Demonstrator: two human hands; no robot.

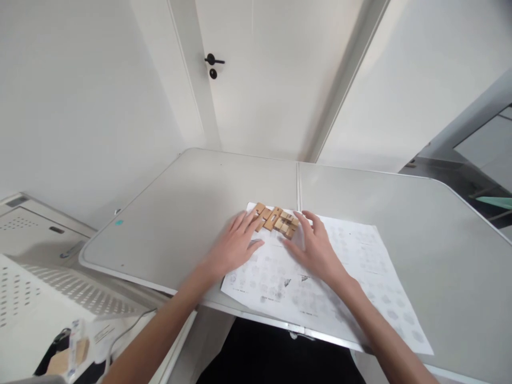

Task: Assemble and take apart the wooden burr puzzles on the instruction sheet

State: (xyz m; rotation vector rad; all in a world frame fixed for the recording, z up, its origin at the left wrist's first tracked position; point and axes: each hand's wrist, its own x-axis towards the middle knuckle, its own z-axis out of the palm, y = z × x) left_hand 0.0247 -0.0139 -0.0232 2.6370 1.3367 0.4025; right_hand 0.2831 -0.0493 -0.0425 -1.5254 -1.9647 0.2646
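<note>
Wooden pieces (273, 218) are lying in a short row on the far left part of a printed sheet (320, 298), which is resting on a grey table (452, 256). The sheet is showing faint grey blotches, two darker figures and short lines of small print; the wording is staying too blurred to read. A teal sticker (119, 222) is marking the table's left side, with no lettering I am able to make out. At lower left, a white slip (104, 333) is carrying a few printed lines, also illegible.

The left hand (236, 248) is reaching over the left end of the row, fingers extending and slightly spreading, thumb standing well away; the fingers are hiding some of the wood. The right hand (316, 248) is curving about the right end, thumb and forefinger standing wide apart. Whether either hand is pressing on the wood, I cannot tell.

Both forearms are running out of view at the bottom edge. Black clothing (276, 354) is showing below the table, partly hidden by its edge. At the right border a green object (496, 202) is being cut off; its kind is remaining unclear.
</note>
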